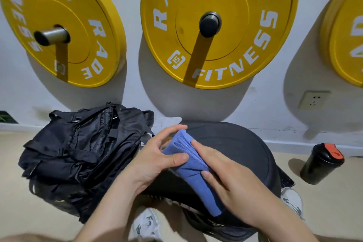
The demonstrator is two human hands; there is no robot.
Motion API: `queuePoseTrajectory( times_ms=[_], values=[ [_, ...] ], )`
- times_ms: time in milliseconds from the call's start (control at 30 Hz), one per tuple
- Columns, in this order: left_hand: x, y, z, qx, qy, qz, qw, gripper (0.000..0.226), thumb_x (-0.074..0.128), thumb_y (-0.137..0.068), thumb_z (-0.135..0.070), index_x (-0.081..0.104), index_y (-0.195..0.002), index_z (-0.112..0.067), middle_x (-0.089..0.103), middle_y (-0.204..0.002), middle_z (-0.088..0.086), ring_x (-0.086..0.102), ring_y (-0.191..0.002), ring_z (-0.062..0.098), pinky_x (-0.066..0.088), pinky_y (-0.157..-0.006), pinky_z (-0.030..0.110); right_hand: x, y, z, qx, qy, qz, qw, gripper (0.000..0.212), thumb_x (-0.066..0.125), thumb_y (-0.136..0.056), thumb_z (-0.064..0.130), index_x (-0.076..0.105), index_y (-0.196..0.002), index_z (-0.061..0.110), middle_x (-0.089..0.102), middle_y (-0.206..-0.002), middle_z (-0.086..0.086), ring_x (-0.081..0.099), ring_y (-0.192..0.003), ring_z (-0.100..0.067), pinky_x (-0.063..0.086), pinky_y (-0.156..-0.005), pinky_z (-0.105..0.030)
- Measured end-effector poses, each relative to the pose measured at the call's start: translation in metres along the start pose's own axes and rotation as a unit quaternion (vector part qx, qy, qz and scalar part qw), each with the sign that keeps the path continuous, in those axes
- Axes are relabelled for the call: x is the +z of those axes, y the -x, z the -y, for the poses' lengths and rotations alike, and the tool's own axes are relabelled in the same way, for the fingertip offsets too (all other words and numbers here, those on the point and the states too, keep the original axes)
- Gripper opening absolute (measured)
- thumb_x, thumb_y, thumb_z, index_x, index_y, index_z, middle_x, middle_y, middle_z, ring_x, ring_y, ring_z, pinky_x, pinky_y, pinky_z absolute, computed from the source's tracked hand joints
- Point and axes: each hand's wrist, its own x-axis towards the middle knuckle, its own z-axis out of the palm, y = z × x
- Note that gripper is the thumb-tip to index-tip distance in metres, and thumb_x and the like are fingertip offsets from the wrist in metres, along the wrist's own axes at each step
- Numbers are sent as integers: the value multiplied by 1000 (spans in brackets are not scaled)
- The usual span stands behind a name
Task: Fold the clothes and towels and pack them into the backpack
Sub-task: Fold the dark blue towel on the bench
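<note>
A blue towel (193, 171), folded into a narrow thick bundle, is held between both hands over a round black padded seat (241, 143). My left hand (157, 155) grips its upper end, fingers over the top corner and thumb pressed on the side. My right hand (222, 175) grips the middle from the right, thumb on the front. The black backpack (78, 149) lies slumped on the floor to the left, its top toward the wall. A bit of white cloth (167, 122) shows behind the backpack near the wall.
Yellow weight plates (225, 25) hang on pegs on the white wall ahead. A black shaker bottle (322, 163) with a red lid stands on the beige floor at right. White sneakers (147, 224) show below the seat. A wall socket (314, 100) is at right.
</note>
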Motion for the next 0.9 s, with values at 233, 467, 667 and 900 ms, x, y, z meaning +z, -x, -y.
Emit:
queuePoseTrajectory(
  times_ms=[233, 467, 667, 900],
  values=[
    [-3, 19, -5, 39, 7, 9, 999, 37, 82, -59, -18, 67, -93, -18, 61, -100, 17, 56, -92, 28, 41, -90, 46, -4, 4, 21, -17, 79, 15, 997, 58, 34, -101, 40, -2, -143, 58, 9, -151, 36, 42, -129, -4, 44, -96, -33],
    [9, 37, -13, 102, -64, -58, 991, 19, 76, -63, -34, 68, -78, -24, 65, -82, -5, 56, -74, 13, 45, -69, 27, -5, 2, 49, 64, 54, -38, 996, 65, 49, -87, 61, 11, -137, 45, 54, -106, 21, 56, -100, -10, 46, -81, -31],
    [20, 52, -26, 149, -217, -153, 953, 26, 64, -82, -49, 57, -78, -24, 55, -73, -13, 50, -72, 3, 39, -68, 14, 4, 0, 76, 55, 100, 5, 993, 48, 31, -91, 66, 30, -126, 33, 56, -110, 10, 59, -94, -22, 47, -76, -39],
    [26, 71, -46, 120, -224, -253, 933, 26, 55, -94, -35, 53, -75, -17, 59, -62, -29, 51, -64, -12, 35, -60, 5, 4, 11, 102, -6, 123, 44, 991, 43, 37, -96, 53, 28, -129, 26, 57, -107, 0, 58, -86, -27, 47, -76, -41]
  ],
)
